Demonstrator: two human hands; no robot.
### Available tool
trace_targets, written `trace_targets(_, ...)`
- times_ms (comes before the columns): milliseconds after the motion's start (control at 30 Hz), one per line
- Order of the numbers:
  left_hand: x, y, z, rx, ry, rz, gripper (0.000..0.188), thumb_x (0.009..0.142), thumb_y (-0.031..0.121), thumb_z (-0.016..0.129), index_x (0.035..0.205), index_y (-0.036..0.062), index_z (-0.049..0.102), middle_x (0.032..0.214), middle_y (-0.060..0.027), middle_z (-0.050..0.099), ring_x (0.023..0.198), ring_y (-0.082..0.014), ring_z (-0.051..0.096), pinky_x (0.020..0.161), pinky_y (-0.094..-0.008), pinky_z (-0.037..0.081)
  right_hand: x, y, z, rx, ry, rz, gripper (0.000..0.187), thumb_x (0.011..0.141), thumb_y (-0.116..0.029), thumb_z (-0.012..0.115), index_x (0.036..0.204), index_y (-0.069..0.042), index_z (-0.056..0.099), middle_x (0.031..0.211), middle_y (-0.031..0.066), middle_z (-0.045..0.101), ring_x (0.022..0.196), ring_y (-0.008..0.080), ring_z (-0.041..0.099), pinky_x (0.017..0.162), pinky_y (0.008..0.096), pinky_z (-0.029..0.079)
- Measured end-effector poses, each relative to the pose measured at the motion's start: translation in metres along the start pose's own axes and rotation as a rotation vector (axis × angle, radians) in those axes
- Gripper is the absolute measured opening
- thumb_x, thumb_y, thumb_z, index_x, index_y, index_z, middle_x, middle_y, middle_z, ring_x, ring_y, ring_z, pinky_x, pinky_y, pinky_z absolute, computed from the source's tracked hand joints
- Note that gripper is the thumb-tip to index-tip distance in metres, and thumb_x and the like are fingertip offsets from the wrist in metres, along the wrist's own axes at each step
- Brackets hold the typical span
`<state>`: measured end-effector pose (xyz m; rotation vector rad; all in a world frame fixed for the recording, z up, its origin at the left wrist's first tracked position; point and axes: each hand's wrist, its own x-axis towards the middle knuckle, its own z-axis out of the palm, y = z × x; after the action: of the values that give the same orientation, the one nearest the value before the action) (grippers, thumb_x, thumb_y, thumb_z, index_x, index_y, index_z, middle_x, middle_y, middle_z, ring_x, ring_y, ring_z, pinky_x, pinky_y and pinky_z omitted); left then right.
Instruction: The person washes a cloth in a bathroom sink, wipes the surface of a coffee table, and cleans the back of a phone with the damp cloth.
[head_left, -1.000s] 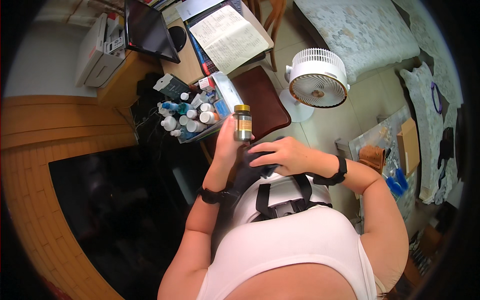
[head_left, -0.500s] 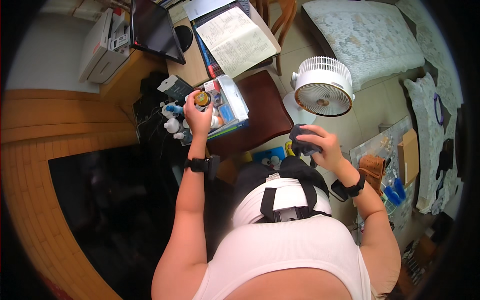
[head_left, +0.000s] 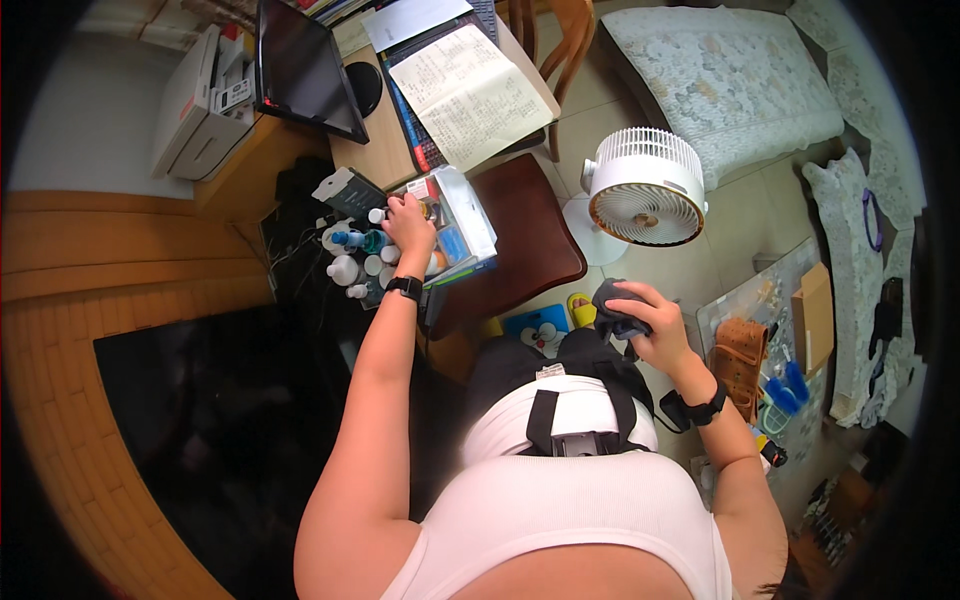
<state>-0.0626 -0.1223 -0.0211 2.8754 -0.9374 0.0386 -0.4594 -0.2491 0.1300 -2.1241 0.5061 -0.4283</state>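
The right hand (head_left: 655, 325) gripped a dark grey cloth (head_left: 618, 310) between thumb and fingers; the cloth lay at the fingertips, on the hand's left side, bunched so that its long axis could not be told. Well apart to its left, the left hand (head_left: 410, 228) reached palm down, fingers pointing forward, into a crowded storage bin (head_left: 466, 270); whether those fingers were closed on anything could not be told. A mostly covered amber-brown object (head_left: 428, 210) showed just beside their right edge.

Around the left hand, the bin held white-capped bottles (head_left: 343, 269) to the left, caps up, and a blue-topped bottle (head_left: 350, 239) whose tip pointed left, its long axis running crosswise. A dark carton (head_left: 350, 190) stood beyond the fingers to the left, a small red-and-white box (head_left: 422, 189) just ahead, and a blue packet (head_left: 453, 243) to the right. Below the right hand's cloth, to its left, was a yellow slipper (head_left: 580, 312).
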Motion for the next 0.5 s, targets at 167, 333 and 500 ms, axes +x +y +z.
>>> trace_targets(167,0.005,-0.005,0.01,0.233,-0.013,0.053,0.048,0.061,0.025,0.084,0.1,0.0118,0.06,0.103,-0.0073,0.057,0.102,-0.0278,0.053,0.085,-0.0468,0.038,-0.001,-0.002,0.003,-0.014,0.001,0.014,0.055,0.053,0.008,0.051,0.103,-0.009,0.068,0.117,0.0134,0.062,0.097,0.0353,0.064,0.083,0.0368,0.053)
trace_targets(333,0.007,0.008,-0.002,0.197,-0.007,0.035,0.049,0.064,0.026,0.083,0.104,0.0113,0.059,0.103,-0.0072,0.057,0.103,-0.0265,0.053,0.085,-0.0466,0.037,-0.001,-0.004,0.004,-0.022,-0.008,0.041,0.054,0.054,0.008,0.051,0.102,-0.009,0.068,0.116,0.0133,0.063,0.097,0.0353,0.064,0.083,0.0365,0.053)
trace_targets(500,0.011,0.005,-0.008,0.061,0.072,0.042,0.054,0.068,0.026,0.08,0.115,0.0109,0.057,0.109,-0.0066,0.058,0.106,-0.025,0.052,0.086,-0.047,0.036,0.002,-0.002,0.005,-0.021,-0.005,0.024,0.054,0.055,0.008,0.052,0.103,-0.01,0.068,0.116,0.0131,0.063,0.097,0.0351,0.064,0.083,0.0368,0.053)
